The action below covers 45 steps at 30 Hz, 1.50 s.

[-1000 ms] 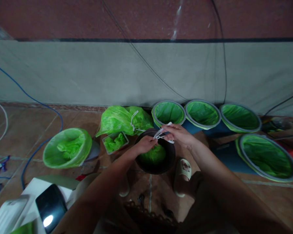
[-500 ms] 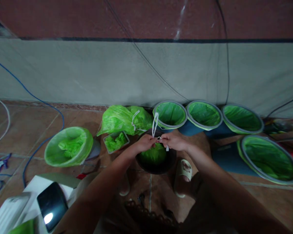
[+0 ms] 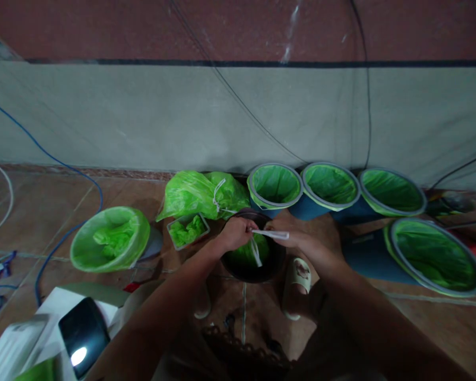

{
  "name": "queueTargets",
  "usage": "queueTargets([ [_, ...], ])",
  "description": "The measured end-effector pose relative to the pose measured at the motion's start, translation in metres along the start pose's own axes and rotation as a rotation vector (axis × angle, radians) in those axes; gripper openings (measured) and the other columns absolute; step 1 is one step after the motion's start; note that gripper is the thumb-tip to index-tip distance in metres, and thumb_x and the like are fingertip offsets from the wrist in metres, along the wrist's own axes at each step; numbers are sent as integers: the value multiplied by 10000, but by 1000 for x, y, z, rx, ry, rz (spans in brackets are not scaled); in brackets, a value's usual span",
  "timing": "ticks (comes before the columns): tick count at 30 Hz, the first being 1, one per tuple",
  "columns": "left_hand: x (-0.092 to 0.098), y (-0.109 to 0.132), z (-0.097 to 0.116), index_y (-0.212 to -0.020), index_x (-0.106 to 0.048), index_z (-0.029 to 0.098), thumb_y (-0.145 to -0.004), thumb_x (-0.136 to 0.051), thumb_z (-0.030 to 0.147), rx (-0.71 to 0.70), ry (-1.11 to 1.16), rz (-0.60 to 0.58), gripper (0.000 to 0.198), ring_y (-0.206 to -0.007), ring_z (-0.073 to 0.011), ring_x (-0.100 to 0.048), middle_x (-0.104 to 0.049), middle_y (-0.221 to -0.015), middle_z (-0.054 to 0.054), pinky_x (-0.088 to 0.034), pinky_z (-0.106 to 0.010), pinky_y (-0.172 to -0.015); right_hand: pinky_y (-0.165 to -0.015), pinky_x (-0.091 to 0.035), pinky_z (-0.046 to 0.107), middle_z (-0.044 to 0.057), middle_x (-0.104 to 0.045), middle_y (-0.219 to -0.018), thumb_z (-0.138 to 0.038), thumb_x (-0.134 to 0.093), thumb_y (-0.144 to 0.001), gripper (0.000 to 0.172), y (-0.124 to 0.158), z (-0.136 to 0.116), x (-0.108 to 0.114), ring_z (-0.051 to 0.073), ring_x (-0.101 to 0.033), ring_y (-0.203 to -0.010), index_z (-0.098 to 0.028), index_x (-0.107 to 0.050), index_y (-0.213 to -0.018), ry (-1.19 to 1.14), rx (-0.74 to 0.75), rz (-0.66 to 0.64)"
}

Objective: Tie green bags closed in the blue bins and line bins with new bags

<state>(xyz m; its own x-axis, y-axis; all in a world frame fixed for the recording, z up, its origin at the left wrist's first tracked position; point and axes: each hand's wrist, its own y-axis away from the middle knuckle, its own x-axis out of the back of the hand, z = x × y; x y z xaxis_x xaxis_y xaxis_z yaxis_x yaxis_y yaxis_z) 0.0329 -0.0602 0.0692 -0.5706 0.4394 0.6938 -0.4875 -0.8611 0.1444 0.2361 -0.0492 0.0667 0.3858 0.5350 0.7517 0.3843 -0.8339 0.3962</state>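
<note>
Between my feet stands a dark round bin (image 3: pixel 276 264), and a green plastic bag (image 3: pixel 241 258) shows inside its rim. Above the bag, my left hand (image 3: pixel 238 233) is closed with its fingers pinching a white drawstring (image 3: pixel 272 233). One loop of this string runs right across the front of my right hand (image 3: pixel 290 236); another end hangs down over the bag. My right hand is close beside the left at the string, its fingertips partly hidden behind the loop. It looks closed on the string too.
Several blue bins with green liners (image 3: pixel 275 182) line the wall and right side. A tied green bag (image 3: pixel 190 193), a small tray (image 3: pixel 188 231) of green plastic and a lined bin (image 3: pixel 111 238) are at left. A phone (image 3: pixel 84 333) lies on a white box (image 3: pixel 59 307).
The white string loop that stood upright above my hands now lies to the right across my right hand. Another end now dangles over the bag. Both hands remain above the dark bin.
</note>
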Motion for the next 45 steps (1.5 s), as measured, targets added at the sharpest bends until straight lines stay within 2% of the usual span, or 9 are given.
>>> queueTargets([
  [5,3,5,3,-947,-759,198,-794,-544,102,-304,-38,1,280,-1054,-256,-655,-751,-1031,-70,-382,-428,-1081,-904,-482,316,57,-751,-1031,-91,-460,-771,383,-8,-13,0,188,-664,-957,-169,-735,-1027,-321,211,83],
  [10,13,9,8,-870,-687,210,-787,-550,92,-343,-123,22,199,-914,-202,-662,-712,-846,-11,-364,-436,-1102,-864,-480,307,34,-728,-913,-169,-521,-750,252,-14,-13,-6,174,-638,-876,-154,-718,-906,-654,328,-27],
  [14,15,10,10,-895,-641,208,-846,-554,134,-345,-217,154,124,-883,-187,-666,-709,-871,-14,-399,-421,-1057,-718,-453,271,13,-679,-774,-278,-601,-774,161,-13,-11,-5,152,-577,-737,-155,-702,-795,-671,290,-37],
  [18,12,10,7,-973,-625,190,-905,-549,186,-292,-367,286,102,-835,-200,-662,-710,-884,-42,-404,-446,-1049,-603,-419,223,13,-698,-827,-306,-659,-764,260,-10,-16,-2,125,-565,-691,-175,-733,-976,-793,205,-101],
  [25,7,13,5,-1031,-644,187,-970,-498,224,-386,-493,416,162,-880,-199,-642,-684,-900,-47,-425,-414,-1007,-624,-460,223,26,-710,-848,-280,-682,-730,280,-6,-16,1,123,-601,-719,-187,-744,-986,-941,122,-156],
  [31,1,9,1,-935,-656,186,-982,-473,214,-420,-522,389,191,-828,-178,-628,-669,-852,-33,-438,-388,-970,-625,-437,240,19,-689,-781,-185,-547,-784,192,-4,-20,2,127,-579,-668,-158,-716,-873,-557,115,18],
  [35,-3,6,-2,-903,-650,187,-966,-481,187,-395,-525,379,181,-823,-179,-626,-659,-825,-27,-451,-381,-943,-749,-447,292,71,-716,-881,-180,-529,-853,184,-1,-29,2,190,-634,-814,-160,-690,-940,-55,192,289],
  [38,-3,7,-1,-874,-642,189,-965,-475,191,-370,-526,379,190,-820,-178,-623,-651,-812,-25,-453,-376,-934,-801,-443,287,93,-721,-961,-192,-526,-886,180,2,-31,2,211,-648,-922,-171,-671,-990,140,193,354],
  [45,-3,10,4,-856,-636,181,-953,-480,181,-404,-546,394,183,-802,-178,-617,-646,-807,-29,-459,-355,-906,-762,-444,277,94,-744,-989,-214,-519,-917,211,-2,-18,6,213,-682,-884,-191,-673,-1059,245,-123,475],
])
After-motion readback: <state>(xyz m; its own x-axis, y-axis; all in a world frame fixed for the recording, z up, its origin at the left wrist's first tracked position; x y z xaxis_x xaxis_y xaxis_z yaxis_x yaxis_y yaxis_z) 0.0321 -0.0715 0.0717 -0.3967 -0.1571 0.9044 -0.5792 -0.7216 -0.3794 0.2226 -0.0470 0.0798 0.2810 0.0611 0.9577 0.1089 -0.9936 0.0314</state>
